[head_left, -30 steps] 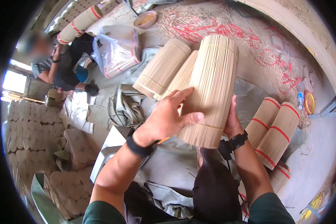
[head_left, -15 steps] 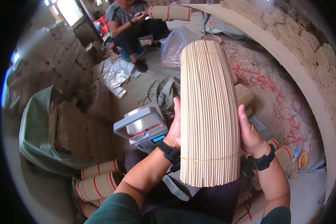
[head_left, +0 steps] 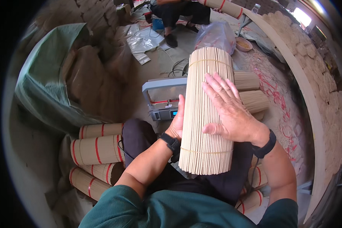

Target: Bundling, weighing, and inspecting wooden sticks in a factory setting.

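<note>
A thick bundle of thin pale wooden sticks (head_left: 195, 110) stands tilted over my lap, with a thin yellowish band near each end. My left hand (head_left: 176, 124) grips its left side; the thumb shows along the edge, while the other fingers are hidden behind the sticks. Across the front of the bundle my right hand (head_left: 233, 119) lies flat, fingers stretched out and thumb apart. Both wrists wear black straps. Just left of the bundle is a grey device (head_left: 161, 98) with a raised frame and a small blue display, partly hidden by the sticks.
Paper-wrapped rolls with red bands (head_left: 97, 149) are stacked by my left leg. More stick bundles (head_left: 250, 100) lie beyond my right hand. A green sack (head_left: 45, 79) is at left, and a long curved board (head_left: 306, 87) edges piled bundles at right. A co-worker (head_left: 174, 15) sits ahead.
My right hand has gone from the bundle's right side to flat on its front. The bundle sits slightly lower and more tilted, and the view has shifted.
</note>
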The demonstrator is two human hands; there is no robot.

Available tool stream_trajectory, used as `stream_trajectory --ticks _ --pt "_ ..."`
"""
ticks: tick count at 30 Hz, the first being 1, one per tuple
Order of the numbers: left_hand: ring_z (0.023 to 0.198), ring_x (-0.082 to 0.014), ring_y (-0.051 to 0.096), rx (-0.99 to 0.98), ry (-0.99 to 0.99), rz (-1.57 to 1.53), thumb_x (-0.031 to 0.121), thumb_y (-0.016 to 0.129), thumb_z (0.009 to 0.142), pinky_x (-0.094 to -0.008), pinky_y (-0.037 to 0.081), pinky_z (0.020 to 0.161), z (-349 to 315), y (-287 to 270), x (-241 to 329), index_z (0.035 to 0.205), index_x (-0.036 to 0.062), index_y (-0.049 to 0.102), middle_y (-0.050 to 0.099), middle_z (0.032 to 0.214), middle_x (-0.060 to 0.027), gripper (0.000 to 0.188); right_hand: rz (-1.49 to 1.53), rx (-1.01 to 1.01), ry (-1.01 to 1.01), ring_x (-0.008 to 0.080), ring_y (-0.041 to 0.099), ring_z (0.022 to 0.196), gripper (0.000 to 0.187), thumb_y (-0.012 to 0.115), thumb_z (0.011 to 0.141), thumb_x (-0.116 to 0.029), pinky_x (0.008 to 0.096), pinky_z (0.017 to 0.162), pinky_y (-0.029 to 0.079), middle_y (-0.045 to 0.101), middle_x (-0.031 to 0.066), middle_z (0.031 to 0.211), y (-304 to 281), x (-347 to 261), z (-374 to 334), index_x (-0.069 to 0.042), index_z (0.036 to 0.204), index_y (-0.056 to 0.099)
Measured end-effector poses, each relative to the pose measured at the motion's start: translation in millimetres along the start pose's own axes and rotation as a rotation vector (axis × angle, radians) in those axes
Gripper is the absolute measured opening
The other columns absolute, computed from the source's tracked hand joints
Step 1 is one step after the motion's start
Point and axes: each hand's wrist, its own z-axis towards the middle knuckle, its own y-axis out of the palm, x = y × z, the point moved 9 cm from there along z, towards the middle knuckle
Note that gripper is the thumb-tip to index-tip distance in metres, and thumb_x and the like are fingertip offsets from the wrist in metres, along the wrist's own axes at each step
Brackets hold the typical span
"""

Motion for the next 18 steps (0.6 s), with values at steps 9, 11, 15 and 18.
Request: stream_trajectory --ticks 9,11,15,18 --pt "0.132 -0.0311 0.036 0.003 0.083 -0.034 0.074 0.039 0.080 -0.0487 0.033 0.107 -27.9 -8.1 25.1 0.147 0.0154 0.023 0.032 0.147 -0.0137 0.090 -0.030 -0.113 -0.112 0.0345 0.016 0.140 0.105 0.044 0.075 -0.077 0.0486 0.113 0.007 0.024 0.0214 0.148 16.8 -46.5 39.8 0.003 0.141 0.028" --pt "0.133 -0.0314 0.035 0.010 0.042 -0.061 0.074 0.039 0.080 -0.0486 0.033 0.107 -30.0 -14.3 22.2 0.147 0.0148 0.022 0.030 0.148 -0.0138 0.091 -0.020 -0.147 -0.145 0.0344 0.016 0.140 0.103 0.046 0.074 -0.076 0.0487 0.113 0.007 0.026 0.0211 0.147 24.6 -44.7 37.0 0.003 0.140 0.031" --pt "0.133 -0.0316 0.034 0.051 0.021 -0.092 0.074 0.039 0.080 -0.0487 0.033 0.107 -34.8 -23.0 21.3 0.147 0.0146 0.022 0.029 0.148 -0.0137 0.091 -0.007 -0.063 -0.169 0.0348 0.015 0.140 0.103 0.047 0.075 -0.075 0.0485 0.113 0.008 0.025 0.0205 0.148 4.8 -60.2 36.0 0.002 0.140 0.030" --pt "0.133 -0.0314 0.034 -0.006 0.005 -0.130 0.074 0.041 0.080 -0.0482 0.032 0.108 -34.2 -13.3 17.4 0.147 0.0141 0.022 0.031 0.147 -0.0137 0.092 -0.012 -0.073 -0.102 0.0349 0.014 0.141 0.104 0.045 0.075 -0.076 0.0487 0.113 0.007 0.023 0.0206 0.149 20.1 -40.7 26.1 0.002 0.142 0.027"
